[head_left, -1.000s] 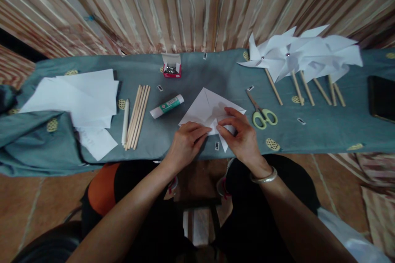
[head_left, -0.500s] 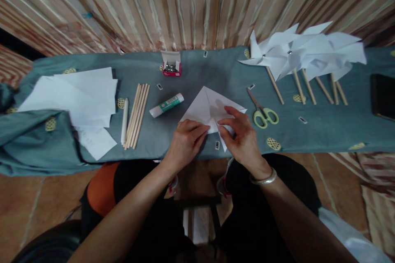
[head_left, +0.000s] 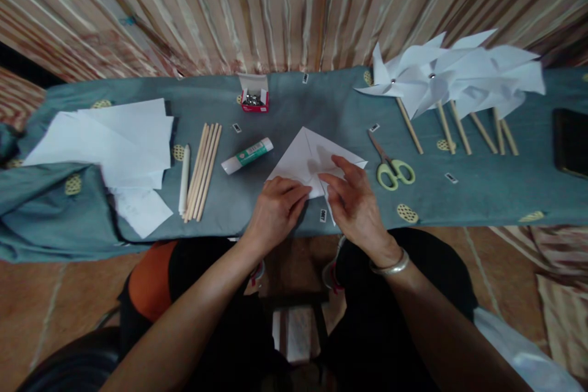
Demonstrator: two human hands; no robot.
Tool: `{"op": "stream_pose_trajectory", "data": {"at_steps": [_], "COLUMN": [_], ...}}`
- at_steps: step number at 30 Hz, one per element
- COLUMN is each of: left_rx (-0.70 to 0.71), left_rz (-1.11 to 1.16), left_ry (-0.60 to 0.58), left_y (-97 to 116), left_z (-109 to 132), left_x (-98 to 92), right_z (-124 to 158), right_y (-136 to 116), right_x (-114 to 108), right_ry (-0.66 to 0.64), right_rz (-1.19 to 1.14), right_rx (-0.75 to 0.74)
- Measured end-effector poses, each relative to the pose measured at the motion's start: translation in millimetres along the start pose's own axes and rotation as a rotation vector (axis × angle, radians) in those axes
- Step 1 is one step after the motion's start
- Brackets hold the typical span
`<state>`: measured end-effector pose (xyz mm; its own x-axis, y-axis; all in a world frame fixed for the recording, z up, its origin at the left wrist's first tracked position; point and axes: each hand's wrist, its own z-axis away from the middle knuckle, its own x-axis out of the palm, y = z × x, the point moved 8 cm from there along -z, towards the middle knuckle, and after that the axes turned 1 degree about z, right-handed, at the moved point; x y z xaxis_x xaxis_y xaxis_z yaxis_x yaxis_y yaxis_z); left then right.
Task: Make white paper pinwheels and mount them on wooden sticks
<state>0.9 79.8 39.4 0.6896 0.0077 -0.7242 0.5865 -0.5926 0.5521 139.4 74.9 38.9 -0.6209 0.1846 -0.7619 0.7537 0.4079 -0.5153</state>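
Note:
In front of me a white sheet of paper, creased and slit from its corners, lies turned like a diamond on the cloth. My left hand is closed on its near left edge, thumb and fingers pinched together. Over the near right side is my right hand, a bracelet on its wrist. Its fingers are bent and apart, touching the paper by a cut flap; whether they grip it is hard to see. Green-handled scissors lie right of the paper, and a glue stick lies to its left.
Several wooden sticks and a white pencil-like stick lie left of the glue. Farther left are paper sheets. An opened red box of metal pins stands at the back. Paper pinwheels and a dark phone-like object are right.
My right hand has shifted slightly left over the paper, its index finger and thumb closer to the centre. My left hand stays at the near left edge.

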Motion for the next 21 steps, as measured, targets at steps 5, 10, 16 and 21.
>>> {"op": "stream_pose_trajectory", "data": {"at_steps": [5, 10, 16, 21], "left_rx": [0.002, -0.004, 0.004, -0.007], "left_rz": [0.005, 0.000, 0.012, 0.012], "left_ry": [-0.002, -0.020, -0.026, -0.046], "left_y": [0, -2, 1, 1], "left_z": [1, 1, -1, -1], "left_x": [0.6, 2.2, 1.1, 2.2], "right_z": [-2, -2, -1, -1], "right_y": [-6, -8, -9, -9], "right_x": [7, 11, 12, 14], "right_ry": [-0.077, -0.126, -0.134, -0.149], "right_rz": [0.076, 0.118, 0.170, 0.166], "right_rx": [-0.028, -0.034, -0.043, -0.043]}}
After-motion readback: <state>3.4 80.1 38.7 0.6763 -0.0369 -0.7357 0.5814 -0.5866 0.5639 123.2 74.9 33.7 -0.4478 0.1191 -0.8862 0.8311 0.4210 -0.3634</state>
